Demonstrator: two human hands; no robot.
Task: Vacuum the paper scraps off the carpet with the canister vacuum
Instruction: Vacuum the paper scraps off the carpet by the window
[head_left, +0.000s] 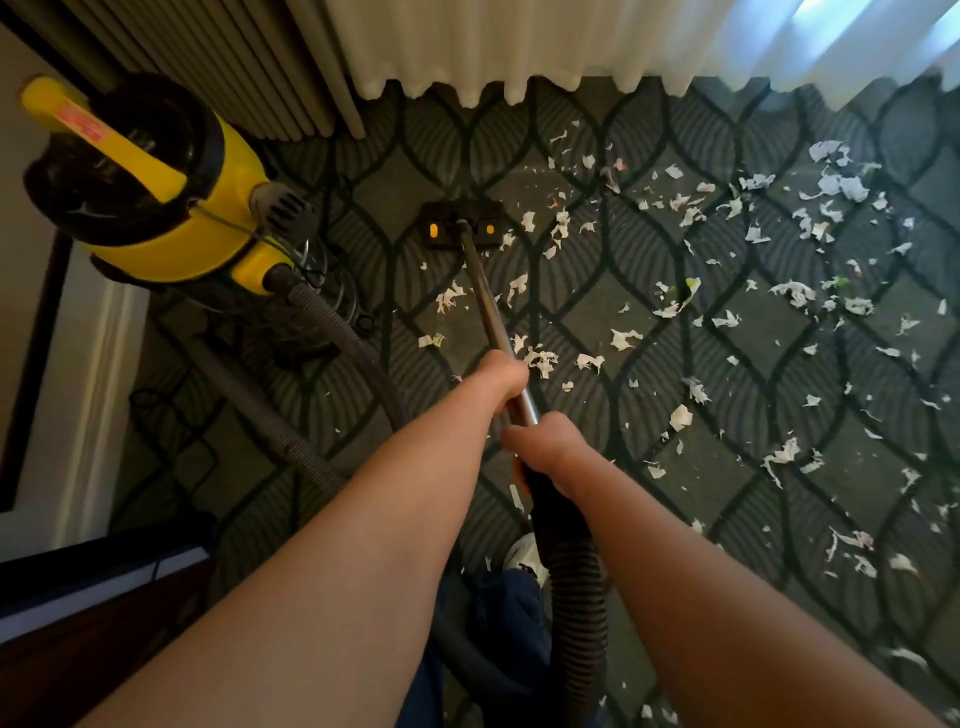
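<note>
A yellow and black canister vacuum (171, 202) stands on the patterned carpet (727, 415) at the far left. Its grey ribbed hose (332, 332) curves down and round to the black handle. My left hand (498, 376) grips the metal wand (485, 296) partway down. My right hand (545, 447) grips the wand's black handle end just behind it. The black floor head (462, 226) lies flat on the carpet near the curtains. White paper scraps (779, 218) are scattered over the carpet, mostly to the right of the wand.
White curtains (571, 41) and a darker pleated curtain (249, 62) hang along the far edge. A white wall trim (98, 395) and dark furniture (78, 623) stand at the left. My shoe (524, 558) is on the carpet under the hose.
</note>
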